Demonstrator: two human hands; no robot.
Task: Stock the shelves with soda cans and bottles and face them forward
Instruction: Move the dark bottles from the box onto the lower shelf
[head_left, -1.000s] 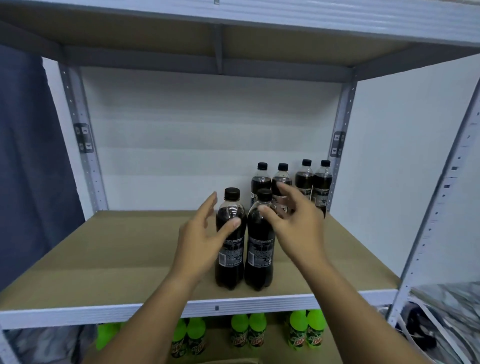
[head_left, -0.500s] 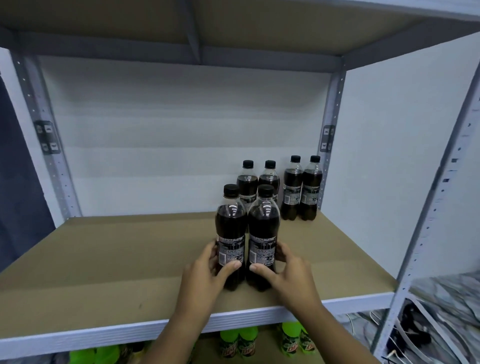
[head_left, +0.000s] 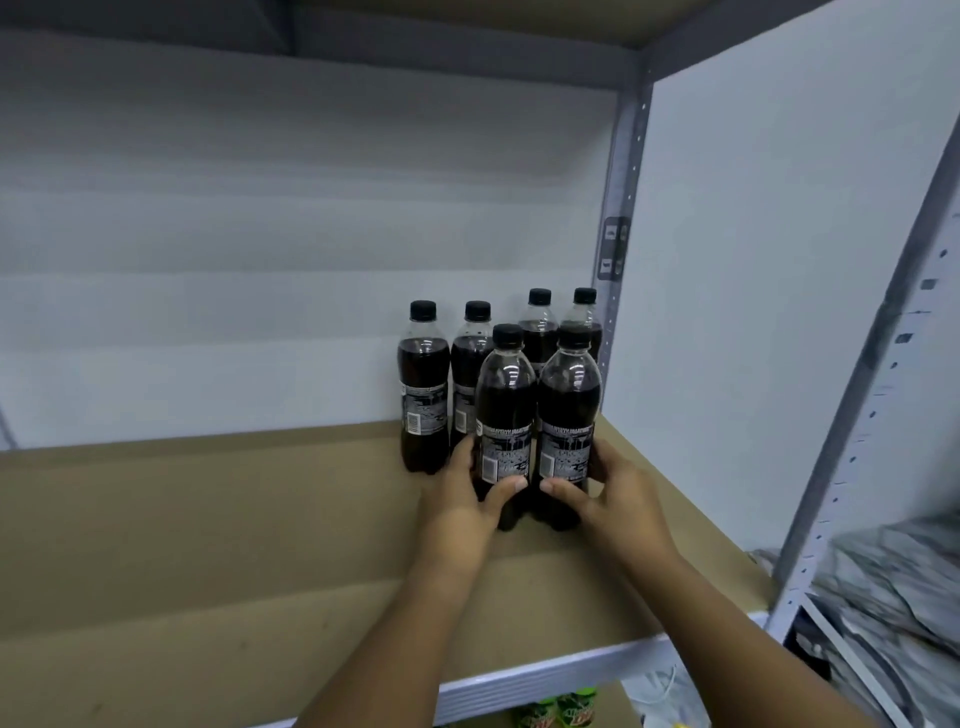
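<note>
Two dark cola bottles with black caps stand side by side on the cardboard-lined shelf (head_left: 208, 545). My left hand (head_left: 462, 493) grips the left bottle (head_left: 505, 410) low on its label. My right hand (head_left: 613, 493) grips the right bottle (head_left: 569, 405) the same way. Their labels show barcodes and small print toward me. Behind them stand several more cola bottles: a pair at the back left (head_left: 423, 384) and a pair (head_left: 540, 322) against the back right post, partly hidden by the held bottles.
A grey metal upright (head_left: 618, 208) and a white side wall (head_left: 753, 260) close the shelf on the right. The white shelf rim (head_left: 545, 675) runs along the front. Green soda bottles (head_left: 558, 712) show on the shelf below. Left of the bottles is bare cardboard.
Both hands dropped from the bottle tops to the lower labels, and the two held bottles slid back and right, now close in front of the rear bottles.
</note>
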